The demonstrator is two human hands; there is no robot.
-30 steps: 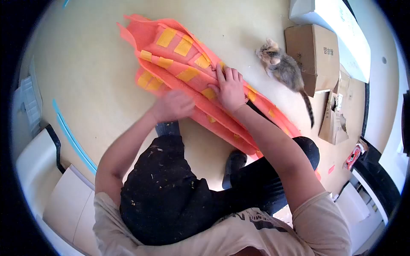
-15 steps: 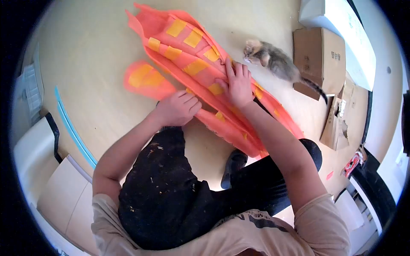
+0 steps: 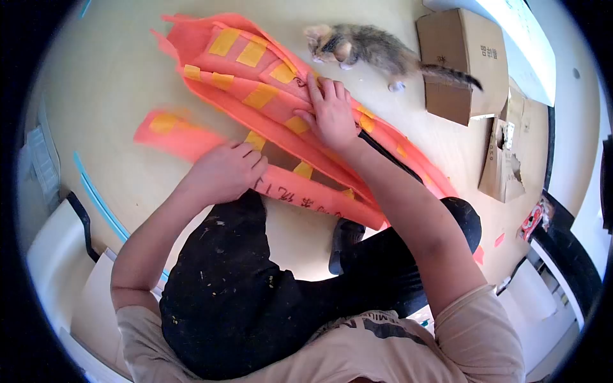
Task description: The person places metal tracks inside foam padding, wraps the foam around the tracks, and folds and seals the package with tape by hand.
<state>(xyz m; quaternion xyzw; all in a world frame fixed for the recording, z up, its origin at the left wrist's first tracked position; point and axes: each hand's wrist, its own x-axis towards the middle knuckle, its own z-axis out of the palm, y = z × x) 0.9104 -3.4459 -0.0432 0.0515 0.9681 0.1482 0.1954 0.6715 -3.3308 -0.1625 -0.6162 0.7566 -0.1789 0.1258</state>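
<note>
**Left hand [image 3: 233, 169] pinching, right hand [image 3: 332, 116] pressing**

We see left clamped on orange strip [image 3: 287, 180]; right of that grip, orange cloth [image 3: 274, 116] with yellow tape [image 3: 260, 96] lies under right, fingers [image 3: 315, 90] apart. We'd tension evenly, pressing flat.

Single head-worn camera is looking forward and steeply down, from just above wearer's shirt [image 3: 300, 351]. Wide lens is curving edges and darkening corners. Shirt and dark trousers [image 3: 217, 287] are filling bottom, nearest lens. Coral sheet [image 3: 287, 102] is crossing upper middle, farther out. Floor [image 3: 96, 121] is spreading around it; cardboard box [image 3: 447, 70] is showing at upper right.
</note>
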